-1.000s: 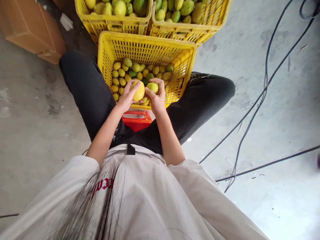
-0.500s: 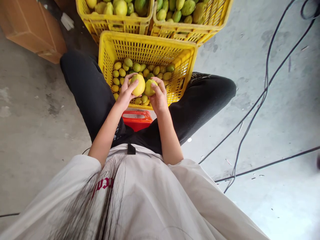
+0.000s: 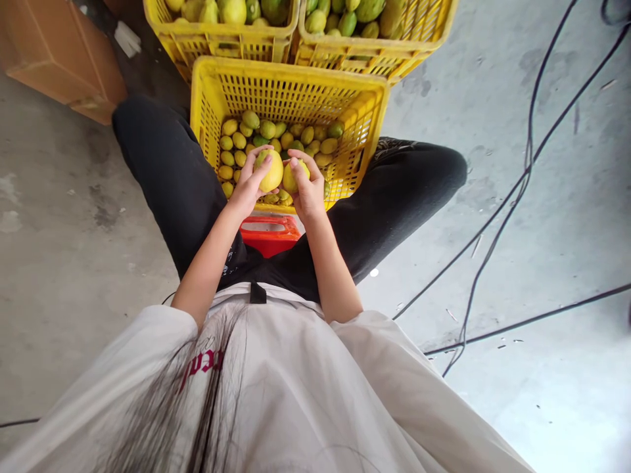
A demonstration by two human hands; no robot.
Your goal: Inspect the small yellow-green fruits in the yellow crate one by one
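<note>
My left hand point(image 3: 248, 188) is wrapped round a large yellow lemon point(image 3: 271, 172), thumb on top. Close beside it, my right hand point(image 3: 310, 192) grips a smaller yellow lemon point(image 3: 292, 180), partly covered by its fingers. Both hands are above the near side of a yellow slatted crate point(image 3: 290, 72) standing between my knees. Small yellow and green lemons point(image 3: 239, 140) cover much of the crate's bottom; my hands hide some of them.
Two more yellow crates, one at the back left point(image 3: 221, 46) and one at the back right point(image 3: 365, 49), hold larger green and yellow fruit. A cardboard box point(image 3: 59, 59) is at the far left. Black cables point(image 3: 497, 223) cross the floor on the right. A red stool point(image 3: 271, 242) shows beneath me.
The lemon in my right hand has been turned, its greenish side giving way to a yellow one. My left hand keeps its lemon in nearly the same place. The view has shifted slightly.
</note>
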